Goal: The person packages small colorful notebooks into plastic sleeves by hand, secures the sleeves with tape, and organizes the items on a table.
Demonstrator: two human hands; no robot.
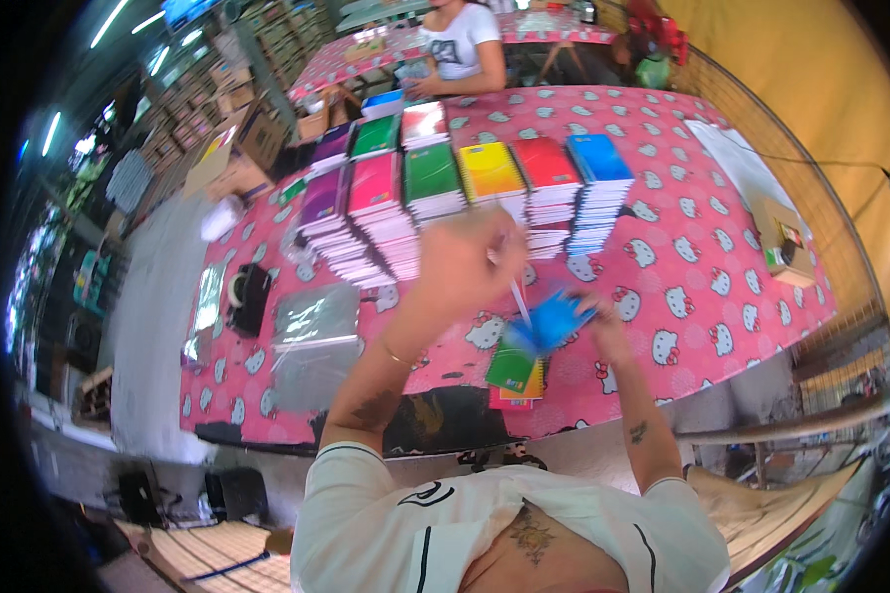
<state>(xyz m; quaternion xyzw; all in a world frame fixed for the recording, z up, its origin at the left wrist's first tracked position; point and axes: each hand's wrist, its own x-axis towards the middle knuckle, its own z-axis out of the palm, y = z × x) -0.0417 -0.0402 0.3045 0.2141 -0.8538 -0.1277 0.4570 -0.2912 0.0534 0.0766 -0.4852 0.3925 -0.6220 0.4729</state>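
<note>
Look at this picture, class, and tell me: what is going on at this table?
A person stands at a table with a pink patterned cloth. The right hand grips a blue notebook above a small pile of green, yellow and pink notebooks. The left hand is raised and blurred, pinching a thin pale strip. Behind stand rows of coloured notebook stacks; clear plastic bags lie to the left. Another person sits at the far side.

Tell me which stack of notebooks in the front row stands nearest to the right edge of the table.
The blue stack. It ends the front row, right of the red stack and the yellow stack, toward the brown box.
</note>
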